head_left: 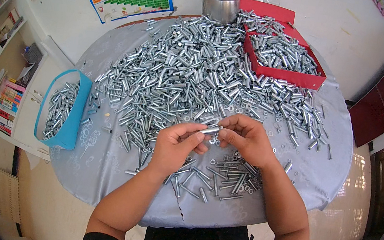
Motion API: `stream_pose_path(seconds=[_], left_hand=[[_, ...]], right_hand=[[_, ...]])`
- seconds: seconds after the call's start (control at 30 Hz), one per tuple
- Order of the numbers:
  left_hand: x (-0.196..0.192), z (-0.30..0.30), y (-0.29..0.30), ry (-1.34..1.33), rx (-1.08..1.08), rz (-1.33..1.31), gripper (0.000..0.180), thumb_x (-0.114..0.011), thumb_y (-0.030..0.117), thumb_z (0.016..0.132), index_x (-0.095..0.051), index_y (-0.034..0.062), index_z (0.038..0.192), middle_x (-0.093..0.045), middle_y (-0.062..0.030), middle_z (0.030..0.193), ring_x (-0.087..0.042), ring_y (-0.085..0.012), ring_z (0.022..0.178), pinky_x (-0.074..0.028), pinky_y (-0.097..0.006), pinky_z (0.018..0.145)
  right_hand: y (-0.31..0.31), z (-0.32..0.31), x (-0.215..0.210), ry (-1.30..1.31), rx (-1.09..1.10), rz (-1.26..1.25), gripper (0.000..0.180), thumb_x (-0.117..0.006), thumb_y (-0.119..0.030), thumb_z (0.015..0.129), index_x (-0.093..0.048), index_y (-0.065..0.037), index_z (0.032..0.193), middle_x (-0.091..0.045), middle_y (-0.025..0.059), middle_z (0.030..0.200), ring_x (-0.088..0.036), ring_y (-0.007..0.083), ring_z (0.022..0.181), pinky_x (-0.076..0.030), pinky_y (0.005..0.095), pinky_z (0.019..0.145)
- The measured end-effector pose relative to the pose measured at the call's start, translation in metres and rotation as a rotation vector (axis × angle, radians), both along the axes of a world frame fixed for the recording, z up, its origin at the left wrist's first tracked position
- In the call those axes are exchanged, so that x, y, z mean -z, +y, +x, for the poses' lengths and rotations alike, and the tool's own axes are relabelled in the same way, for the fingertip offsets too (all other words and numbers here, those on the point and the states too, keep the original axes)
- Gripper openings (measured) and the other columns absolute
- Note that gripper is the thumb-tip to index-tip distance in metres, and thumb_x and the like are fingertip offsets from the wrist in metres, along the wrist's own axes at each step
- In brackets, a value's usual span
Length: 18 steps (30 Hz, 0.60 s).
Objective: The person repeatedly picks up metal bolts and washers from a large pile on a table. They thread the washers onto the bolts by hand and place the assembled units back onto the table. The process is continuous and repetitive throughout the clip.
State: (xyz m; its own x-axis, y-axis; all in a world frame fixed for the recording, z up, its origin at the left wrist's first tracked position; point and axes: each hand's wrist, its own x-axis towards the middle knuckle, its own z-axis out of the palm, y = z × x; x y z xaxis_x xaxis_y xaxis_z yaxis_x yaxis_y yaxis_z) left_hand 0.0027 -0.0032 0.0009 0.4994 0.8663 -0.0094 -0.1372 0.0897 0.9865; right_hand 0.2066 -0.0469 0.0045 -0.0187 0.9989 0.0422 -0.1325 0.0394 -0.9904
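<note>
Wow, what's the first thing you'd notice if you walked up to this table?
A huge heap of shiny metal tubes covers the middle of the round table. More tubes fill a red box at the far right and a blue box at the left edge. Nearest, the left hand and right hand hold one tube between them.

Short shiny metal tube (pixel 211 130), level, pinched above the grey-clothed table.
</note>
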Motion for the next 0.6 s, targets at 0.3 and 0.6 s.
stream_pose_path(seconds=[0.3,0.6], left_hand=[[0.003,-0.001,0.0,0.007,0.02,0.043,0.023,-0.059,0.008,0.093,-0.064,-0.001,0.114,-0.071,-0.0109,0.099,-0.068,-0.014,0.077,-0.056,-0.026,0.066],[0.004,-0.002,0.005,-0.011,-0.244,0.068,0.023,-0.06,0.011,0.094,-0.064,0.0015,0.114,-0.069,-0.0061,0.101,-0.066,-0.0106,0.076,-0.051,-0.021,0.052]], right_hand=[[0.0,0.006,0.001,-0.031,-0.034,-0.047,0.014,-0.067,-0.01,0.089,-0.064,0.002,0.096,-0.066,0.0044,0.082,-0.062,0.0103,0.069,-0.051,0.0248,0.059],[0.001,0.03,-0.02,-0.074,0.027,-0.099,0.038,-0.059,-0.028,0.096,-0.057,0.003,0.117,-0.066,0.0139,0.1,-0.065,0.0197,0.092,-0.052,0.0319,0.078]])
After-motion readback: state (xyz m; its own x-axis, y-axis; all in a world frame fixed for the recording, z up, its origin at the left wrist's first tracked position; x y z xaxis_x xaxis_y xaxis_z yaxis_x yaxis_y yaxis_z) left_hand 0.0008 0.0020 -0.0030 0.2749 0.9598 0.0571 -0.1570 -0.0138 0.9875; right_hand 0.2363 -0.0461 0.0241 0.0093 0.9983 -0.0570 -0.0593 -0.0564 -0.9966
